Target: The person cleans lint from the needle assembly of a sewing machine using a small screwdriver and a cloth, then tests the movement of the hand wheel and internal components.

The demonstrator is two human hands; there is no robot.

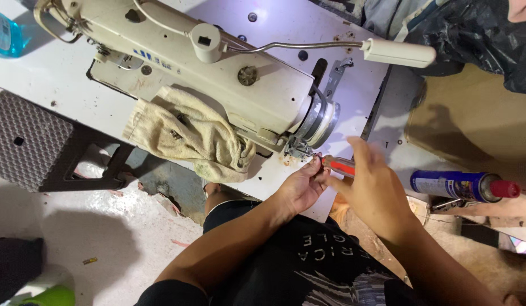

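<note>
- The white, scuffed sewing table (64, 73) spans the upper part of my view, its flat top dotted with small holes and stains.
- On it lies the cream-coloured industrial sewing machine (217, 73), tipped over on its side, long and boxy with smooth painted metal and a round grooved handwheel (319, 122) at its right end.
- A crumpled beige towel (186, 133) of rough terry cloth hangs over the table's front edge, just under the machine body.
- A blue cylindrical spray can with a red cap (464, 186) lies on its side to my right, well apart from the machine.
- My right hand (373, 190) is wrapped around the red plastic handle of a screwdriver (338, 165), fingers folded firmly over it; the thin metal shaft points left toward a small steel bracket (297, 150) beneath the handwheel.
- My left hand (301, 186) sits just beside it, fingers pinched narrowly near the screwdriver's shaft close to the bracket; I cannot tell whether they actually grip it.
</note>
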